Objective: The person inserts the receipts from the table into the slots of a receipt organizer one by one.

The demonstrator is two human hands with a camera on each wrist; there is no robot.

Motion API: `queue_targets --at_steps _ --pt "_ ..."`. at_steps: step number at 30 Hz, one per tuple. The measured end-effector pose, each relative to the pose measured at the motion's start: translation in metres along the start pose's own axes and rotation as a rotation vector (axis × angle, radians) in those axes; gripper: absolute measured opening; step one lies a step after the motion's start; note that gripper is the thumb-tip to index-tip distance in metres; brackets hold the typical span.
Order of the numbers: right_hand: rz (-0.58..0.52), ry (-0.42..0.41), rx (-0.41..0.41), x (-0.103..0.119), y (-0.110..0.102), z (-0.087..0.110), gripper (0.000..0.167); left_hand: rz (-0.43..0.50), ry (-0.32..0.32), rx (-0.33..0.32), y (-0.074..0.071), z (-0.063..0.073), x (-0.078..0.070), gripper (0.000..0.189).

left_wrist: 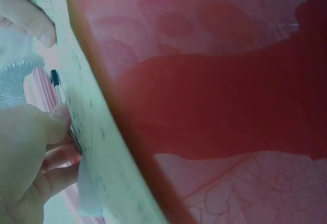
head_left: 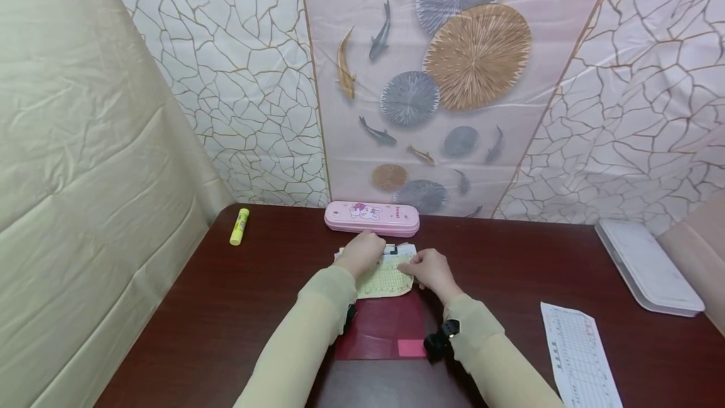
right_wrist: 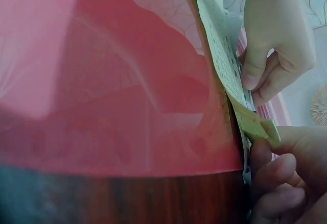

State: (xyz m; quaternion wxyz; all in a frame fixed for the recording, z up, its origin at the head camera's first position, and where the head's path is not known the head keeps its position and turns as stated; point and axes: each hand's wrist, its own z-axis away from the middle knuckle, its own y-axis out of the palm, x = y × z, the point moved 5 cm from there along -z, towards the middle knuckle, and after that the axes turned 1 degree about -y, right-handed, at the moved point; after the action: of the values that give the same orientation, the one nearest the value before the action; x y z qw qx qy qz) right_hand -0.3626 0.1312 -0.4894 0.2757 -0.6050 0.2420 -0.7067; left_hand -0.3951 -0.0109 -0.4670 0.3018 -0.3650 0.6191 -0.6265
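A yellow-green printed slip point(head_left: 387, 281) lies over other papers at the top of a red translucent folder point(head_left: 376, 326). My left hand point(head_left: 362, 254) is at the slip's upper edge. In the left wrist view its thumb and fingers pinch a thin metal clip point(left_wrist: 56, 83) with a dark end, partly hidden by the hand. My right hand point(head_left: 432, 271) holds the slip's right edge between thumb and finger. In the right wrist view that corner point(right_wrist: 270, 128) is bent up beside the thumb, while the left hand point(right_wrist: 276, 60) stands farther along the papers.
Behind the hands lies a pink pencil case point(head_left: 372, 219). A yellow glue stick point(head_left: 240, 226) is at the far left. On the right are a white printed sheet point(head_left: 580, 354) and a flat white box point(head_left: 651, 269). A pink label point(head_left: 411, 348) marks the folder's lower right corner.
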Motion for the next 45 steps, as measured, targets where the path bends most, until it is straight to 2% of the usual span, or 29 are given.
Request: queue_targets --at_steps 7,14,20,29,38,45 --pt "0.009 0.022 0.02 0.0 -0.001 -0.006 0.029 -0.031 -0.01 0.019 -0.002 0.0 -0.001 0.016" --pt "0.031 0.035 0.007 0.006 0.0 -0.01 0.033 -0.01 0.006 -0.003 -0.003 0.001 0.001 0.017" --pt "0.037 0.086 -0.001 0.004 0.002 -0.016 0.034 0.011 0.013 -0.006 -0.006 0.003 0.001 0.016" --pt "0.022 0.047 0.038 0.002 0.0 -0.015 0.029 0.021 0.021 -0.025 -0.007 0.001 0.0 0.018" --pt "0.099 0.001 -0.014 0.006 0.004 -0.01 0.051 0.019 0.03 -0.012 -0.006 0.001 -0.002 0.016" --pt "0.15 0.018 -0.005 0.012 0.003 -0.008 0.054 0.032 0.011 -0.011 -0.011 0.004 -0.001 0.017"
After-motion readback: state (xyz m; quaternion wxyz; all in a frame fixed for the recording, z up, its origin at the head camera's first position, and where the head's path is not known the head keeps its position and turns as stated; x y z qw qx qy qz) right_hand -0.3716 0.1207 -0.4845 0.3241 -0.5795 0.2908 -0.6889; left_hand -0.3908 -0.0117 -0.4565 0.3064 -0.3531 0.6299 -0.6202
